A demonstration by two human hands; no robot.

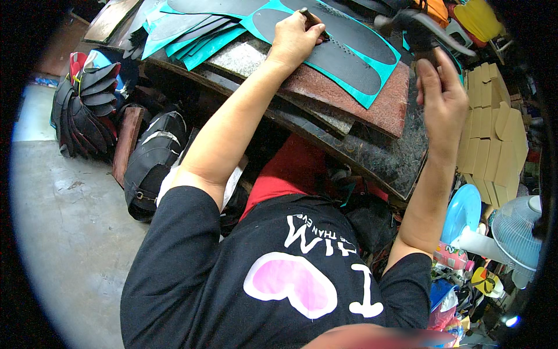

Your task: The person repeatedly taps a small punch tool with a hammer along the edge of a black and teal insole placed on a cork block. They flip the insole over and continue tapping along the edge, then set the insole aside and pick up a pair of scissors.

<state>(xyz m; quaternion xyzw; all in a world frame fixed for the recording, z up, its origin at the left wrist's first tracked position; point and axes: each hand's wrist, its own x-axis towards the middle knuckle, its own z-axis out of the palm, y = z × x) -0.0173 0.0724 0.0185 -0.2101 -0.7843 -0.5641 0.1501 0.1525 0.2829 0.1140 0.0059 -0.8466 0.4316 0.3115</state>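
Thumb and fingers of my left hand [295, 39] are closed around a slim dark tool [306, 14], which I hold nearly upright over a teal sheet [367, 99] with long, rounded black shapes on it. Small holes dot the black beside the tool's lower end; I can't tell whether the tip touches. The sheet lies on a reddish speckled slab [390, 113], with a grey speckled slab [238, 57] near it on my dark table [381, 164]. Off to the right, I have my right hand [444, 99] raised past the slab's edge, its fingers partly bent; something dark and blurred is at the fingertips, and I can't tell what it is or how firmly I have it. More teal-and-black sheets [203, 46] lie overlapped left of my left hand. Beyond my right forearm are stacked tan boxes [485, 139], a round blue plastic piece [462, 212] and a fan [517, 230].
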